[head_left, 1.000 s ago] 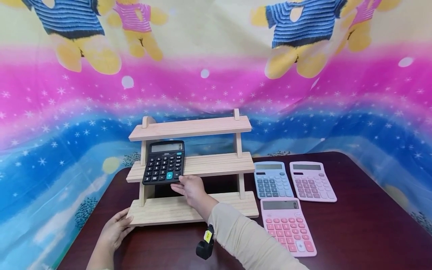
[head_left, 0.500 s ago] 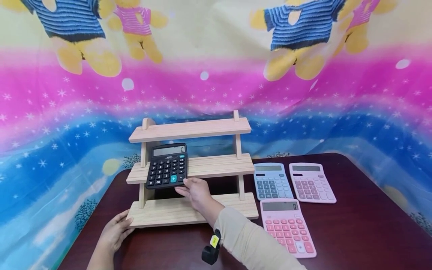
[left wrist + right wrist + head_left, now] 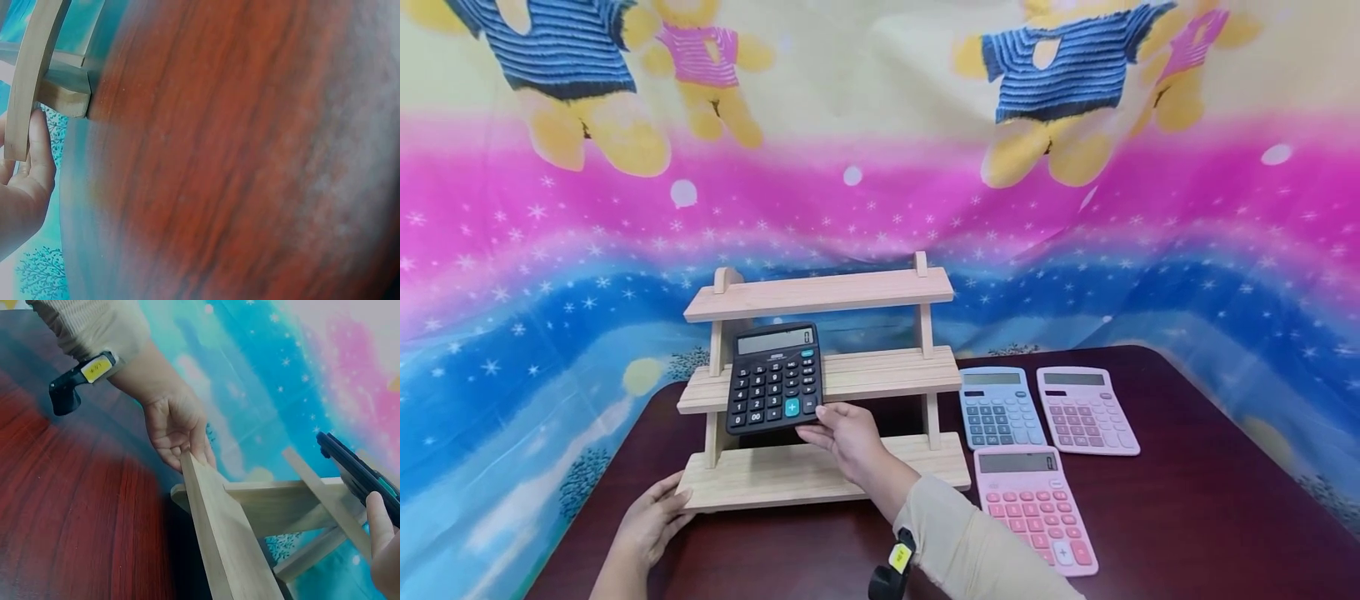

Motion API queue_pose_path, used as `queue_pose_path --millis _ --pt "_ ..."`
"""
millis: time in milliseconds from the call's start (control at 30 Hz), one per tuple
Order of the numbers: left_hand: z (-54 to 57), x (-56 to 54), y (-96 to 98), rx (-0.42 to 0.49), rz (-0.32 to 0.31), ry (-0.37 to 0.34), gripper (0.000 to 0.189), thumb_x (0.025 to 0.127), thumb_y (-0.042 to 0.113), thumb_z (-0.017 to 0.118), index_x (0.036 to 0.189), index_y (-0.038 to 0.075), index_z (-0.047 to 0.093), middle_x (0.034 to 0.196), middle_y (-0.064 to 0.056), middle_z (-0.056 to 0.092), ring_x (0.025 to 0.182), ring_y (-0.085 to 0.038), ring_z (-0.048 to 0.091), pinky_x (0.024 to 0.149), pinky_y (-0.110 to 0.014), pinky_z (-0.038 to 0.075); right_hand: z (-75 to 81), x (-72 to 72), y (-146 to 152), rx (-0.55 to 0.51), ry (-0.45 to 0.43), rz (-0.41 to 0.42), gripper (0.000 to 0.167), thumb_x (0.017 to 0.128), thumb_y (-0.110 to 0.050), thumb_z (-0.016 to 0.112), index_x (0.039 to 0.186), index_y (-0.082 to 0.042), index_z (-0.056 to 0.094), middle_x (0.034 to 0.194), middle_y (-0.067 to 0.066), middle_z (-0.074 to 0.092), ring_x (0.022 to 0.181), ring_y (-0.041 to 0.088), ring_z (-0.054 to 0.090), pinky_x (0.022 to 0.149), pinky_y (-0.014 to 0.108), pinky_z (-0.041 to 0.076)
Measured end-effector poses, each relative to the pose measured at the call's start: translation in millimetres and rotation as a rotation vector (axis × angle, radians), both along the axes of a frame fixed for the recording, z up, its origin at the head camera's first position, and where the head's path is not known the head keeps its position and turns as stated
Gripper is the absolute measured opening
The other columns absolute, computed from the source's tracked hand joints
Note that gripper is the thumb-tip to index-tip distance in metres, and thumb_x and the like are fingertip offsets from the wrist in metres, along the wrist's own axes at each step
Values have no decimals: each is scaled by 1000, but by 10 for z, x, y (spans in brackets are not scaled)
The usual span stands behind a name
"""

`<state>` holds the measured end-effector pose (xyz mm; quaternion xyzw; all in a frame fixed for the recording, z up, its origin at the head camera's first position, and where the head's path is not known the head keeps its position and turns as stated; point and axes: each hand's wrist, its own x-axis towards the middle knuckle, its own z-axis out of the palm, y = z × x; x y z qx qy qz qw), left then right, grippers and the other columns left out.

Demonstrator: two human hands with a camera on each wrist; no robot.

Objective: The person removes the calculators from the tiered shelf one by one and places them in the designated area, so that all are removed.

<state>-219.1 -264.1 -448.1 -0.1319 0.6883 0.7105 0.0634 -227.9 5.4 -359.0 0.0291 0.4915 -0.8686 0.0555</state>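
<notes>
My right hand pinches a black calculator by its lower right corner, thumb on the front. The calculator leans back, its screen showing 0, and overlaps the middle and left of a three-tier wooden shelf. From the side, in the right wrist view, the calculator appears tilted in front of the boards. My left hand grips the left end of the lowest board; the left wrist view shows that hand with its fingers around the board's end.
To the right of the shelf lie a blue calculator, a pale pink calculator and a brighter pink calculator, the last nearest the right sleeve. All are on a dark red table. A patterned cloth hangs behind.
My right hand has drawn the black calculator a little to the right and down, toward me. The left hand keeps its grip on the lowest board.
</notes>
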Motion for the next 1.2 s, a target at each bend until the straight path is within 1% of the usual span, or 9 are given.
queue_pose_path --millis 100,267,467,700,867,900,967,1067,1200 --pt "2 4 -12 -7 3 0 70 84 13 57 136 -5 13 120 -22 35 73 -3 54 69 -24 47 19 55 31 -7 10 16 8 87 4 45 84 9 51 96 19 57 79 31 59 73 34 47" --pt "-8 6 -16 -15 -4 -3 70 84 13 56 136 -6 13 122 -24 32 73 -3 54 69 -24 47 40 152 117 -24 37 42 8 87 4 44 81 6 51 89 15 58 76 28 60 74 36 47" --pt "-46 -3 -31 -21 -8 7 70 84 12 56 135 -6 13 118 -20 38 74 -3 54 69 -24 47 58 274 276 -58 82 70 14 86 5 44 75 1 52 84 12 59 74 25 61 76 38 45" --pt "-89 -19 -51 -28 -8 -2 72 83 16 58 136 -4 13 128 -25 26 74 -1 54 70 -23 46 78 410 477 -64 108 96 15 86 6 44 79 1 56 86 15 61 76 25 60 77 39 44" --pt "-81 -20 -50 -30 -6 2 72 83 16 58 136 -4 14 118 -19 38 74 -2 54 69 -23 47 90 487 619 -69 119 113 13 85 4 46 81 1 58 87 16 61 77 25 60 78 39 44" --pt "-77 -21 -48 -30 -3 -1 71 83 15 58 136 -4 14 116 -16 40 74 -2 54 69 -23 47 91 500 648 -67 122 117 13 86 4 46 82 1 58 86 16 61 77 25 60 78 39 44" --pt "-68 -17 -44 -24 -7 2 71 83 15 58 136 -4 14 115 -15 41 74 -3 54 69 -24 47 93 524 705 -68 126 125 14 86 4 46 82 0 59 86 15 61 77 24 61 77 38 44" --pt "-58 -20 -35 -19 -7 3 70 84 13 57 136 -5 14 118 -19 38 74 -3 54 69 -24 47 100 557 790 -62 126 128 17 86 4 44 81 -2 60 84 13 62 76 23 61 77 37 45" --pt "-59 -33 -26 -14 -2 -2 72 83 14 58 136 -4 13 127 -27 26 73 -2 54 69 -24 47 106 596 905 -64 118 122 19 87 3 44 81 -4 61 83 11 63 76 22 61 76 36 45"
